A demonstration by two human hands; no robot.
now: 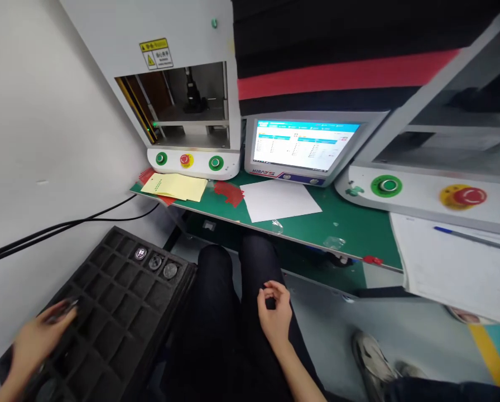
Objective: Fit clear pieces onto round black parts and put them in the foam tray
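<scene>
My left hand [41,335] is over the left part of a black foam tray [120,335], its fingers pinched round a small dark round part [63,312], slightly blurred. The tray has rows of square pockets. Three round metal parts sit in pockets at its far end, one of them shiny [140,254]. Another dark round part [46,389] lies near the tray's bottom left. My right hand [275,310] rests on my right thigh, fingers curled into a loose ring with nothing visible between them.
A green bench [346,223] carries yellow papers [174,186], a white sheet [280,200], a lit screen [304,145] and a pen [476,237] on papers. Presses with buttons stand behind. Black cables [66,224] run left. Another person's shoe [371,360] is on the floor.
</scene>
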